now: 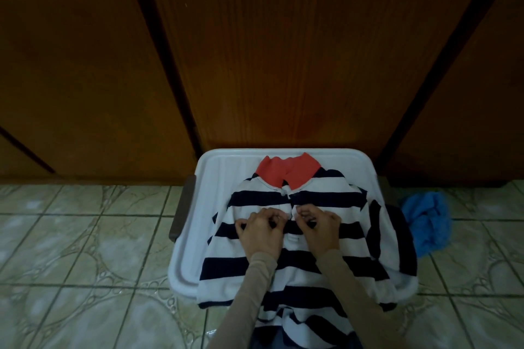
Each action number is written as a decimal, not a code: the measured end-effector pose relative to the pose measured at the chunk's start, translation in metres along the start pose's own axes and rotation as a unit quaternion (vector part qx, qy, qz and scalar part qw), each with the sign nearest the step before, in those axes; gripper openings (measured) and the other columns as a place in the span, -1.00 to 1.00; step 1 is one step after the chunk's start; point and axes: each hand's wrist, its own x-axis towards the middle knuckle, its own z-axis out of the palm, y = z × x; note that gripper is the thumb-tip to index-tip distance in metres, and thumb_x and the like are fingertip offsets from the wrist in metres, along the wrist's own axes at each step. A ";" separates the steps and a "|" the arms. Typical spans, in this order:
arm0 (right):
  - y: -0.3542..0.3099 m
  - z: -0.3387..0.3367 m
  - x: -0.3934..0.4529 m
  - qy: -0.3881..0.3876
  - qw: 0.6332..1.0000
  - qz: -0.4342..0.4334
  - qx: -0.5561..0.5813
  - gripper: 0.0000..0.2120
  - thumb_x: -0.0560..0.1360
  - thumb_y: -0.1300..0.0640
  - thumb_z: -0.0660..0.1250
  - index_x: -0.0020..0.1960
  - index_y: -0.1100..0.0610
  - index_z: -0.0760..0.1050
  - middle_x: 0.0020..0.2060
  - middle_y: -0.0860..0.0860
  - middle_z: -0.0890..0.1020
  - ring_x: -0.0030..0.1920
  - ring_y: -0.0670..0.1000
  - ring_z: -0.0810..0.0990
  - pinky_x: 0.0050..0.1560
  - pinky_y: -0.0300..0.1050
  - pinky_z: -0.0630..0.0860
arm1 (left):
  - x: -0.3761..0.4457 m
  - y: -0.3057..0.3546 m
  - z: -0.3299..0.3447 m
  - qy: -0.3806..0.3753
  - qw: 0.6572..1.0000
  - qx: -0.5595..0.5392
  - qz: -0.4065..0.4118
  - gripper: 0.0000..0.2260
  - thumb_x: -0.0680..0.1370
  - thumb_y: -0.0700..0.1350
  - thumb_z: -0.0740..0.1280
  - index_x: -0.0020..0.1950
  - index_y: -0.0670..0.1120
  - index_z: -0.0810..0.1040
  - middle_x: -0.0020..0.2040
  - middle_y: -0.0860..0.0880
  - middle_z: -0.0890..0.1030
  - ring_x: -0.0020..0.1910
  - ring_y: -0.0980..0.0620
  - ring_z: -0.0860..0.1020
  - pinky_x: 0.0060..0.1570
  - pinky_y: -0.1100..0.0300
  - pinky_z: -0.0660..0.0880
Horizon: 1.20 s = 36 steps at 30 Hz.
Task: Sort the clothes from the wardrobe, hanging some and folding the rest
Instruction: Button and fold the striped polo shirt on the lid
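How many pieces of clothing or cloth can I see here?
2. The striped polo shirt lies on the white tray, under both hands. A blue cloth lies on the tiled floor, right of the tray. More may be hidden under the shirt.

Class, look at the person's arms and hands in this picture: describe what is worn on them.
Both arms wear long, close-fitting beige sleeves ending at the wrists. The left hand and right hand are bare: no gloves, and no rings, watch or bracelets are visible.

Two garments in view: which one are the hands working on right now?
The striped shirt with the coral collar, spread on the white tray; left hand and right hand pinch its placket. The blue cloth lies untouched on the floor, right.
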 end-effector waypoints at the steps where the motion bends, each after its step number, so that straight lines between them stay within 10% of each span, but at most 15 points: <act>1: 0.002 0.001 0.000 0.001 1.000 -0.002 0.001 -0.75 0.42 0.23 0.43 -0.26 -0.08 0.47 -0.44 -0.30 0.48 -0.37 -0.27 0.49 0.08 0.23 0.45 | 0.000 0.000 0.000 -0.003 1.000 0.002 -0.002 -0.76 0.52 0.13 0.16 -0.09 0.14 0.61 -0.09 0.19 0.63 -0.02 0.20 0.49 -0.02 0.22 0.05; 15: 0.008 0.002 0.001 -0.013 0.998 -0.049 0.044 -0.79 0.40 -0.09 0.18 -0.18 -0.08 0.58 -0.32 -0.36 0.55 -0.27 -0.20 0.57 -0.02 0.21 0.50 | 0.000 0.001 -0.005 -0.025 0.999 -0.026 -0.002 -0.87 0.56 0.09 0.25 -0.10 0.17 0.59 -0.21 0.12 0.61 -0.11 0.18 0.50 0.13 0.25 0.06; 27: 0.007 0.001 0.002 -0.013 0.996 -0.050 0.072 -0.82 0.30 0.33 0.51 -0.28 0.10 0.59 -0.40 -0.19 0.59 -0.33 -0.23 0.56 -0.20 -0.36 0.49 | 0.002 0.000 -0.009 -0.080 0.996 -0.049 -0.008 -0.72 0.40 0.21 0.05 -0.14 0.21 0.53 -0.11 0.14 0.66 -0.19 0.32 0.40 0.13 0.29 0.03; 36: 0.010 0.005 0.001 0.039 0.994 -0.063 0.077 -0.88 0.29 0.32 0.53 -0.30 0.25 0.59 -0.40 -0.04 0.60 -0.33 -0.28 0.53 -0.25 -0.50 0.43 | 0.002 0.006 -0.010 -0.047 0.996 -0.077 -0.025 -0.86 0.50 0.10 0.33 -0.26 0.19 0.53 -0.18 0.14 0.66 -0.18 0.29 0.49 0.09 0.28 0.06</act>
